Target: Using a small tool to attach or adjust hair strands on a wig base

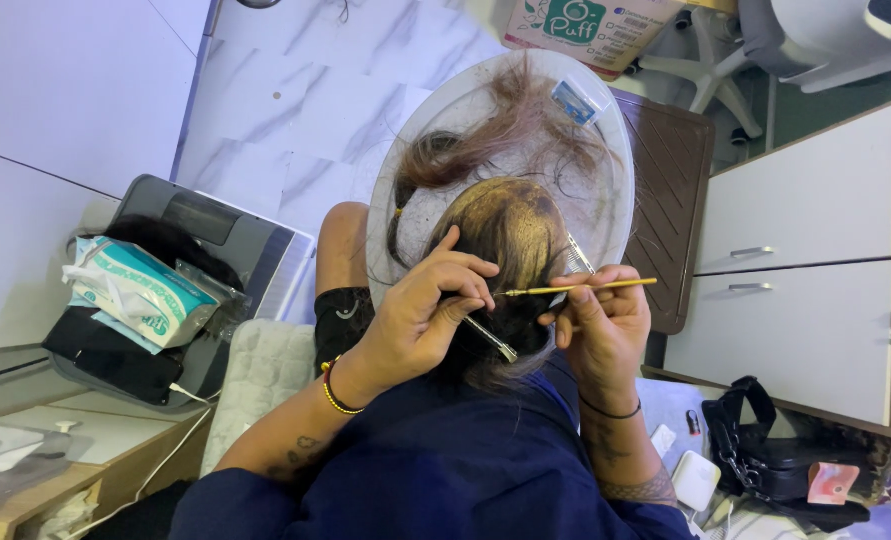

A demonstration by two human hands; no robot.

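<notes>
head camera looks down on a wig (510, 235) spread over a white oval stand (405, 150), with both hands working at its near edge. the left hand (420, 315) is curled nearly closed, thumb and forefinger pinching a small bit of hair at the hairline; a slim metal clip (492, 340) pokes out below its fingers, though whether the hand grips it or it just sits in the hair is hard to tell. the right hand (600, 320) is closed around a thin yellow-handled needle tool (575, 288), held level with its tip pointing at the spot the left hand pinches, and a comb (577, 255) sticks up behind its fingers.

judging by the look of it, the work is partway through: the upper strands are flipped up out of the way and held by a blue clip (573, 102), the crown shows a bare, yellowish-brown lace patch with thin cover, and the lower part by the hands is thick and dark. so the bottom rows seem filled and the crown is left to do.

the wig is brown, with loose wisps fanning over the stand's rim. a pack of wipes (140, 290) sits to the left and a black bag (765, 460) lies at lower right.
</notes>
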